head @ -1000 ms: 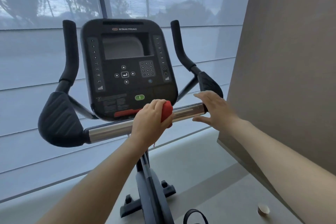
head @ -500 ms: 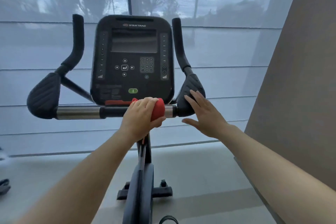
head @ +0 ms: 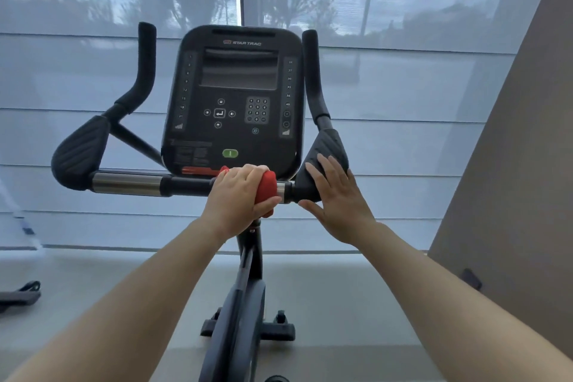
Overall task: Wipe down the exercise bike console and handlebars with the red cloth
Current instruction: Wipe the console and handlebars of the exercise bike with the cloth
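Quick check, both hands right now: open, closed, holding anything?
Left hand: closed around the red cloth, pressed on the handlebar.
Right hand: open, holding nothing, fingers flat against the right elbow pad.

Person: left hand [head: 237, 195] and right hand [head: 338, 198] bare; forearms bare, no sleeves, rings or watch visible

Your left hand [head: 240, 195] is closed around a bunched red cloth [head: 266, 191], pressing it onto the horizontal chrome-and-black handlebar [head: 130, 183] just below the black Star Trac console [head: 235, 99] with its dark screen and keypad. Your right hand [head: 338, 200] lies flat with fingers spread against the black ribbed elbow pad [head: 330, 146] on the right. A grey window blind [head: 403, 133] hangs behind the bike.
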Motion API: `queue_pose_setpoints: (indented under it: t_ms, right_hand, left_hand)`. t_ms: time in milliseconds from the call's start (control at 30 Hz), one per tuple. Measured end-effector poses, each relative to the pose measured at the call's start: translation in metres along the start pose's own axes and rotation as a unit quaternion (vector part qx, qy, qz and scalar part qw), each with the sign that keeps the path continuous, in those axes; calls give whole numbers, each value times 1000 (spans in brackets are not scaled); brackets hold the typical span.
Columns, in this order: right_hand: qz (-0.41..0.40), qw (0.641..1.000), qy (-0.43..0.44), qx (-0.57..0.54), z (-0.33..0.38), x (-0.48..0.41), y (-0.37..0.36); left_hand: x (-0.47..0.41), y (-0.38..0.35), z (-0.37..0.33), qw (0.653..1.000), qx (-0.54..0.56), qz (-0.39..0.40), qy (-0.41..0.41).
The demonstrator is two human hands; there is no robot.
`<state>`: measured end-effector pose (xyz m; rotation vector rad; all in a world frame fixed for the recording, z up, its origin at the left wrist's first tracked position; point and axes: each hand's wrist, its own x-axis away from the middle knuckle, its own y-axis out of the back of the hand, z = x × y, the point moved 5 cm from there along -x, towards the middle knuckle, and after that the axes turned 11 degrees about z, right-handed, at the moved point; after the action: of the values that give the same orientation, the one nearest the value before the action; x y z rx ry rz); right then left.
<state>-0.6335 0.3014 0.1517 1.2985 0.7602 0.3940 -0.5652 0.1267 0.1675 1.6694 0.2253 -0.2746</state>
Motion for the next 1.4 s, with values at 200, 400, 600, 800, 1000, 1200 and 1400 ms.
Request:
queue_pose_setpoints:
  t_ms: [200,400,600,800,1000,1200,1400]
  right_hand:
    - [-37,999,8,-13,-3,-4,-5]
    - [-51,998,14,-21,-4,-4,-6]
    - [-34,999,17,-15,-5,-4,-5]
    - [-4,996,62,-56,-19,-25,18]
    - [0,996,78,-38,-24,-48,23]
    - [-16,995,83,-46,-23,-46,20]
    - [-29,994,84,-67,-24,-42,18]
  left_hand:
    - [-3,3,4,1000,-1,11,-11]
    - [-4,2,3,1000,3,-9,5]
    - [-2,2,0,1000,7,-2,22]
    - [-3,0,-8,1000,2,-14,19]
    - [-28,-2,-33,998,-3,63,-14]
    - [-17,2,-27,998,6,59,-36]
    - [1,8,17,999,27,35,16]
